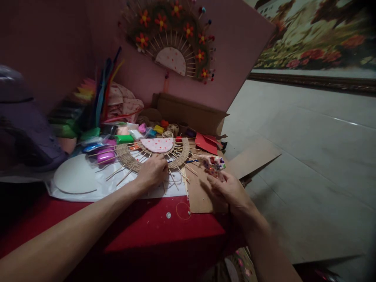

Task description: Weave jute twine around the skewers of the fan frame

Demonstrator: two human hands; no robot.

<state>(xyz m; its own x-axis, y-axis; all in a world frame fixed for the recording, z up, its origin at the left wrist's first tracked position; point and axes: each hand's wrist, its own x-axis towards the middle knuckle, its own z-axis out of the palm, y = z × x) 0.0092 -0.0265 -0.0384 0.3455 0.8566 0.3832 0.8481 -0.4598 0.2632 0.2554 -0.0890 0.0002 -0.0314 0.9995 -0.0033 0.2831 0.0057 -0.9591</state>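
Observation:
On the table lies a half-round fan of thin wooden sticks with a woven band of brown twine (125, 157) and a pink dotted cloth centre (158, 145). My left hand (153, 169) is closed over the middle of the band, fingers curled down onto it. Its fingertips and whatever they pinch are partly hidden. To the right, my right hand (226, 187) is wrapped round a hot glue gun (212, 163), smeared with colour and showing a small red light. The gun's front sits just right of the fan's stick ends, apart from the band.
A flat cardboard piece (202, 196) lies under the glue gun. Bagged coloured clay (125, 139) and a white disc (75, 174) surround the fan. A purple bottle (26, 121) stands left. A finished flowered fan (176, 43) hangs on a pink board behind. The red tablecloth (147, 227) reaches the front edge.

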